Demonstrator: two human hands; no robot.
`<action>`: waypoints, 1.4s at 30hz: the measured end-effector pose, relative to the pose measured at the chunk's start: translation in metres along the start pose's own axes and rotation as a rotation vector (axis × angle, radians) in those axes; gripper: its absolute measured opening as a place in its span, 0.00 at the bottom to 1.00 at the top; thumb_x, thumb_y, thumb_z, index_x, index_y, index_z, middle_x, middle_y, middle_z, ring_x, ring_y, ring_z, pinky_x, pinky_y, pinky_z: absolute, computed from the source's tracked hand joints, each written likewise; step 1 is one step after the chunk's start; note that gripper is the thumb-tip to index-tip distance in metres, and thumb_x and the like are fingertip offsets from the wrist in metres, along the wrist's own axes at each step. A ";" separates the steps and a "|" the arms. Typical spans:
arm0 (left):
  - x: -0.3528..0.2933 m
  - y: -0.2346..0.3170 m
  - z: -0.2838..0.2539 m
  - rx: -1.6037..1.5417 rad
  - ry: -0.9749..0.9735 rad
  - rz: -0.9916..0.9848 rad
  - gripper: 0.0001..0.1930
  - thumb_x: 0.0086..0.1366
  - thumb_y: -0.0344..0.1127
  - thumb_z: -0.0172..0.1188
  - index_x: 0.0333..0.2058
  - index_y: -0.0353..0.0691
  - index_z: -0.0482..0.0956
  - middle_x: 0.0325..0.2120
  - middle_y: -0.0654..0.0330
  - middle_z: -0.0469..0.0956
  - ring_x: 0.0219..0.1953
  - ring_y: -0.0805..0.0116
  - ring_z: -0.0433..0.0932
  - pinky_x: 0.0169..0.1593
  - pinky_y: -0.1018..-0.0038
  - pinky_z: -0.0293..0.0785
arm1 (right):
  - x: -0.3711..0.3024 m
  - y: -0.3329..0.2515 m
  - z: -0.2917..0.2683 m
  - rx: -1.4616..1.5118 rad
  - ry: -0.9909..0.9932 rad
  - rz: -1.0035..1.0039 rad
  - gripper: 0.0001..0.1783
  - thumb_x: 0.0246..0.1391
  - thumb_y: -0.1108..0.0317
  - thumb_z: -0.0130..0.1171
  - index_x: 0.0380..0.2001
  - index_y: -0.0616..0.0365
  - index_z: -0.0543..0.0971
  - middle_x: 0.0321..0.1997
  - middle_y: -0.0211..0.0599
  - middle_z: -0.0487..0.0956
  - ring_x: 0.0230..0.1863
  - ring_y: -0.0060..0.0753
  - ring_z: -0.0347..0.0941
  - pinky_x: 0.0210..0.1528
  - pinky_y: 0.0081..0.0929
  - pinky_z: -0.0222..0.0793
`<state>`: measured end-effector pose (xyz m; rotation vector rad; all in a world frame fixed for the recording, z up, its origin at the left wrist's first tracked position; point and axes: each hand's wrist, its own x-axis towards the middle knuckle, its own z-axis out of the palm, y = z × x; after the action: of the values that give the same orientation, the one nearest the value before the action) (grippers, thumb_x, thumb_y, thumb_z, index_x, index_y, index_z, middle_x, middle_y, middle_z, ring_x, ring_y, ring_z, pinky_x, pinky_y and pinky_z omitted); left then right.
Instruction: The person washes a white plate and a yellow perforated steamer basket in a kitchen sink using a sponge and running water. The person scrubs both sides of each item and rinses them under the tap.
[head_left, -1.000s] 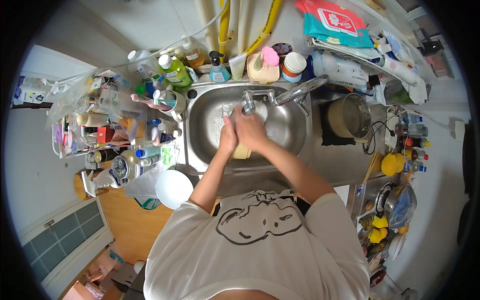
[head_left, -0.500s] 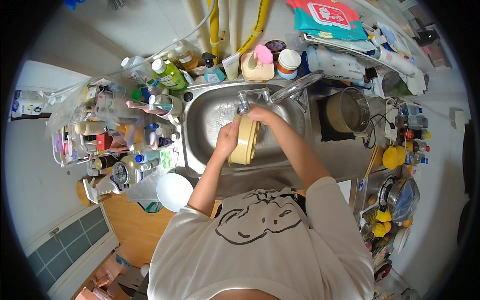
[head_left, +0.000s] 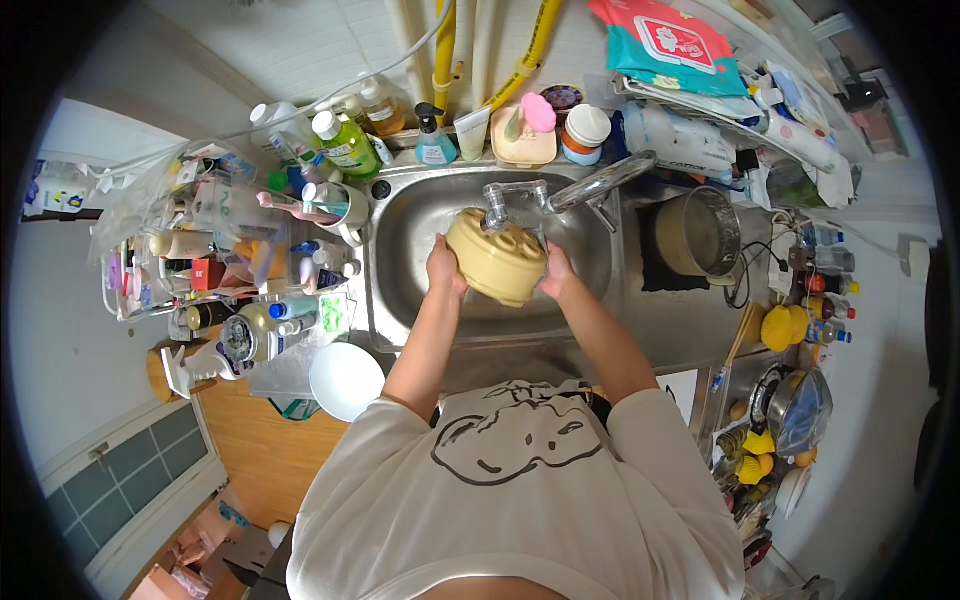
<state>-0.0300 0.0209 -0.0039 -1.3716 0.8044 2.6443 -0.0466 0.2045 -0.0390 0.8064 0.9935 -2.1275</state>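
Note:
Under the faucet [head_left: 497, 212] I hold a round cream-yellow tub-like piece [head_left: 500, 272] over the steel sink [head_left: 400, 290]. Its raised, hollowed face is turned toward the spout and its smooth side wall faces me. I cannot tell exactly what kind of vessel it is. My left hand [head_left: 446, 268] grips it at the left side, fingers partly hidden behind it. At its right side my right hand [head_left: 557, 271] grips the edge, with the thumb in view. The spout end hangs right at the piece's far part.
Bottles, a soap pump [head_left: 434, 136], a soap dish [head_left: 524, 137] and a jar [head_left: 585, 133] line the sink's back edge. A mug [head_left: 347, 213] stands left of it. A steel pot [head_left: 699, 234] sits on the right. A white bowl [head_left: 346, 382] is at the near left.
The yellow piece has been turned from on edge to a broad, tilted position with its hollowed face showing. My right hand has moved from the far end to its right side.

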 end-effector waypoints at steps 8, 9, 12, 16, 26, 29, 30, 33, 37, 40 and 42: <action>0.018 -0.019 0.008 -0.085 0.214 0.266 0.26 0.68 0.48 0.26 0.46 0.31 0.65 0.44 0.51 0.69 0.44 0.59 0.71 0.47 0.65 0.70 | -0.007 0.030 0.053 -0.966 0.264 -0.561 0.33 0.59 0.52 0.36 0.61 0.60 0.48 0.66 0.47 0.46 0.67 0.41 0.39 0.65 0.38 0.35; 0.021 -0.019 0.009 -0.075 0.222 0.272 0.26 0.68 0.48 0.26 0.46 0.31 0.65 0.44 0.51 0.69 0.44 0.59 0.72 0.46 0.65 0.70 | -0.004 0.035 0.053 -1.139 0.251 -0.694 0.33 0.58 0.53 0.38 0.61 0.60 0.48 0.65 0.48 0.46 0.66 0.43 0.40 0.65 0.39 0.36; 0.016 -0.023 0.010 -0.031 0.260 0.249 0.24 0.68 0.46 0.27 0.46 0.32 0.66 0.43 0.53 0.70 0.42 0.61 0.71 0.44 0.66 0.71 | -0.007 0.046 0.065 -1.644 0.202 -0.983 0.30 0.54 0.62 0.44 0.59 0.60 0.54 0.64 0.46 0.50 0.65 0.46 0.43 0.65 0.42 0.38; 0.008 -0.018 -0.004 0.047 0.053 0.156 0.23 0.68 0.46 0.30 0.46 0.32 0.65 0.41 0.52 0.70 0.41 0.62 0.72 0.41 0.67 0.71 | -0.028 0.014 0.103 -1.835 -0.272 -1.157 0.20 0.52 0.66 0.46 0.51 0.50 0.69 0.60 0.30 0.62 0.62 0.42 0.53 0.62 0.40 0.48; 0.003 0.025 -0.009 -0.070 0.071 0.138 0.23 0.67 0.40 0.26 0.48 0.31 0.64 0.46 0.48 0.68 0.46 0.53 0.71 0.50 0.59 0.67 | -0.054 0.005 0.089 -1.738 -0.292 -1.041 0.29 0.52 0.66 0.50 0.58 0.54 0.57 0.64 0.42 0.51 0.63 0.47 0.48 0.61 0.39 0.48; 0.004 0.026 -0.012 -0.082 0.063 0.074 0.23 0.65 0.36 0.25 0.51 0.29 0.62 0.49 0.46 0.66 0.48 0.51 0.69 0.52 0.56 0.66 | -0.035 0.022 0.052 -1.499 -0.094 -1.054 0.31 0.55 0.63 0.46 0.60 0.55 0.53 0.64 0.49 0.48 0.64 0.52 0.43 0.64 0.40 0.40; 0.007 0.027 -0.013 -0.093 0.046 0.071 0.22 0.65 0.35 0.25 0.51 0.29 0.61 0.49 0.45 0.66 0.48 0.50 0.69 0.52 0.55 0.66 | -0.028 0.023 0.055 -1.329 -0.066 -1.083 0.30 0.56 0.61 0.44 0.60 0.56 0.52 0.64 0.49 0.47 0.65 0.51 0.42 0.64 0.39 0.39; 0.007 0.027 -0.019 -0.187 -0.028 0.030 0.22 0.64 0.32 0.25 0.51 0.28 0.61 0.49 0.43 0.65 0.49 0.48 0.69 0.51 0.55 0.68 | -0.011 0.022 0.057 -0.993 0.013 -0.949 0.30 0.60 0.53 0.33 0.61 0.58 0.50 0.64 0.47 0.49 0.65 0.44 0.42 0.64 0.33 0.37; -0.002 0.034 -0.024 -0.186 -0.122 -0.052 0.22 0.64 0.31 0.25 0.52 0.27 0.60 0.49 0.41 0.64 0.49 0.46 0.68 0.51 0.54 0.69 | 0.010 0.007 0.046 -0.730 0.106 -0.501 0.32 0.60 0.46 0.30 0.58 0.59 0.57 0.60 0.44 0.59 0.60 0.37 0.53 0.61 0.29 0.45; -0.006 0.024 -0.025 -0.219 -0.132 -0.105 0.22 0.64 0.31 0.25 0.52 0.29 0.60 0.50 0.42 0.64 0.48 0.47 0.69 0.50 0.54 0.69 | 0.034 -0.008 0.040 -0.639 0.202 -0.357 0.34 0.59 0.43 0.29 0.54 0.61 0.64 0.52 0.41 0.69 0.52 0.32 0.64 0.55 0.28 0.55; -0.004 0.014 -0.029 -0.258 -0.075 -0.063 0.23 0.64 0.32 0.24 0.53 0.29 0.59 0.50 0.43 0.64 0.50 0.49 0.68 0.51 0.54 0.68 | 0.032 -0.016 0.044 -0.653 0.155 -0.234 0.34 0.59 0.43 0.28 0.55 0.62 0.63 0.53 0.43 0.68 0.54 0.34 0.62 0.57 0.28 0.53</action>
<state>-0.0094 -0.0040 -0.0090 -1.3135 0.4153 2.8072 -0.0887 0.1676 -0.0331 0.5439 1.8071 -1.7511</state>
